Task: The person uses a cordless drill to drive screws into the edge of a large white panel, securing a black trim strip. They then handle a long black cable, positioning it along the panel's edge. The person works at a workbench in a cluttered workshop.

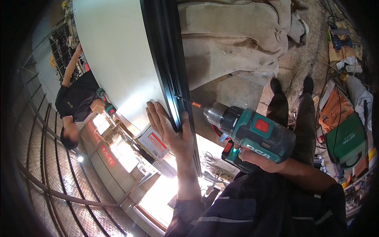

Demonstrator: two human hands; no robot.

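My right hand [260, 160] is wrapped round the handle of a green and black cordless drill [256, 132], held level and pointing left. A thin bit with an orange collar [196, 104] runs from its chuck to the black metal rail [167, 59]; its tip meets the rail's groove, too small to make out exactly. Just below that point my left hand [173, 134] lies across the rail, fingers stretched onto the edge of the pale flat panel [114, 43] and thumb on the rail. A bright light patch falls between thumb and fingers.
At the far left a co-worker [79, 96] in black stands beside the panel, with another green drill [106, 102] close by. A white and red box [154, 142] is near my left hand. Beige sacking [233, 35] covers material behind the rail. A green case [347, 142] lies right.
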